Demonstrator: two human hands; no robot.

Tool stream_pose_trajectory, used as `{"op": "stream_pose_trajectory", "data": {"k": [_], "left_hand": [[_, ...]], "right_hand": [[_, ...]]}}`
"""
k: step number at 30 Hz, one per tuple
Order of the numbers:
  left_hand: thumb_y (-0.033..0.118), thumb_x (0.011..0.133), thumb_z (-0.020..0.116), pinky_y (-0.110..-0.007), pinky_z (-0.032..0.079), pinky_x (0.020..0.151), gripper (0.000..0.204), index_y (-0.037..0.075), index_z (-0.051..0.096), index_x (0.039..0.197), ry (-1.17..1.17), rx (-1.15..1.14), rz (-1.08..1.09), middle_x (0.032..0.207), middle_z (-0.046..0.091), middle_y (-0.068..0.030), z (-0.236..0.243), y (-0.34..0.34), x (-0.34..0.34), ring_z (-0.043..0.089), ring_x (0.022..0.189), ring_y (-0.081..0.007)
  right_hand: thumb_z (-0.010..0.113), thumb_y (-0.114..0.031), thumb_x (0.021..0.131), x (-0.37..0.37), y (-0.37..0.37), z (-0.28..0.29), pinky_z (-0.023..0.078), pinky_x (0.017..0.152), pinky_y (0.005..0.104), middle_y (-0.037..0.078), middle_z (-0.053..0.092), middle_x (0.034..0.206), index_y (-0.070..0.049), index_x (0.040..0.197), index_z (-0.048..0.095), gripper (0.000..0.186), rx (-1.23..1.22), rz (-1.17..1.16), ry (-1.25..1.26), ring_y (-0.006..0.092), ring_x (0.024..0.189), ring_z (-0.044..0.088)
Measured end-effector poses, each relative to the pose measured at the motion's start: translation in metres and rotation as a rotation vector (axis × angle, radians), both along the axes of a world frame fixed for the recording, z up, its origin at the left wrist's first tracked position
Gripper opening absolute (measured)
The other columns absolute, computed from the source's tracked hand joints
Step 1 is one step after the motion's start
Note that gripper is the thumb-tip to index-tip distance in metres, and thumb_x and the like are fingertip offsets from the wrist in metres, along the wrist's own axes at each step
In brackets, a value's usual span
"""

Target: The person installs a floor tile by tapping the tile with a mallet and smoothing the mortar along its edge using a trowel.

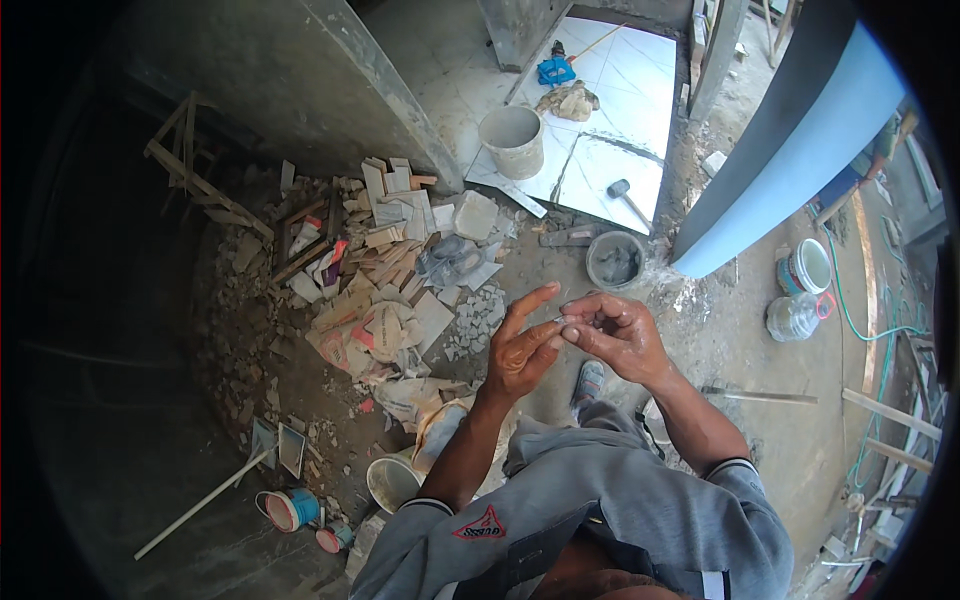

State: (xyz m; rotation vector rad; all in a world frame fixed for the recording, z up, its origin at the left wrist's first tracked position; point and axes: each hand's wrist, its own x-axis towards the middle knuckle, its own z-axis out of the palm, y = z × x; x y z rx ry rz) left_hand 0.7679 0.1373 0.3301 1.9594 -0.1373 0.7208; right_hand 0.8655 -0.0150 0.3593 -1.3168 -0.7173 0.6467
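My left hand [520, 355] and my right hand [615, 335] meet in front of me, fingertips pinched together on a small pale piece [564, 320], too small to make out. A finger of my left hand sticks up. Just beyond my hands sits a round dark bucket [615, 273] with grey material inside. Behind it, a rubber mallet [621, 191] lies on white floor tiles [630, 110]. My sneaker [589, 385] shows below my hands.
Left are broken tiles [395, 255], rubble, sacks [385, 330] and buckets [285, 510]. The tiles carry a pail [510, 140] and blue tool [555, 70]. Right are a column [765, 170], containers [803, 267], a green hose [890, 330] and planks [890, 415]. A person [865, 170] is partly visible behind the column.
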Motion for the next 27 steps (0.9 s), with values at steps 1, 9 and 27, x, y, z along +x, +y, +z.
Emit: {"op": "stream_pose_trajectory", "data": {"k": [1, 9, 27], "left_hand": [[0.013, 0.084, 0.060, -0.042, 0.037, 0.099, 0.018, 0.006, 0.068, 0.099, 0.000, -0.018, -0.006, 0.125, 0.052, -0.0214, 0.002, -0.001, 0.009, 0.049, 0.118, -0.0338], [0.009, 0.082, 0.060, -0.041, 0.040, 0.097, 0.018, 0.004, 0.067, 0.098, -0.066, 0.041, -0.077, 0.125, 0.051, -0.0205, 0.002, 0.018, 0.070, 0.051, 0.116, -0.0330], [0.003, 0.078, 0.060, -0.039, 0.043, 0.095, 0.017, 0.004, 0.064, 0.095, -0.144, -0.051, -0.188, 0.125, 0.051, -0.0211, -0.003, 0.206, 0.180, 0.052, 0.116, -0.0342]], "right_hand": [[0.067, -0.013, 0.083, 0.008, -0.002, 0.000, 0.043, 0.063, 0.0214, 0.003, 0.061, 0.083, -0.001, 0.101, 0.064, 0.022, -0.006, -0.032, -0.086, 0.0061, 0.071, 0.054], [0.066, -0.012, 0.084, 0.055, 0.013, -0.006, 0.040, 0.058, 0.0219, 0.004, 0.061, 0.083, -0.001, 0.101, 0.064, 0.021, 0.069, -0.115, -0.159, 0.0080, 0.070, 0.054], [0.064, -0.012, 0.082, 0.146, 0.193, 0.019, 0.045, 0.058, 0.0281, 0.010, 0.062, 0.075, 0.000, 0.096, 0.065, 0.018, -0.171, -0.259, -0.434, 0.0166, 0.065, 0.060]]}}
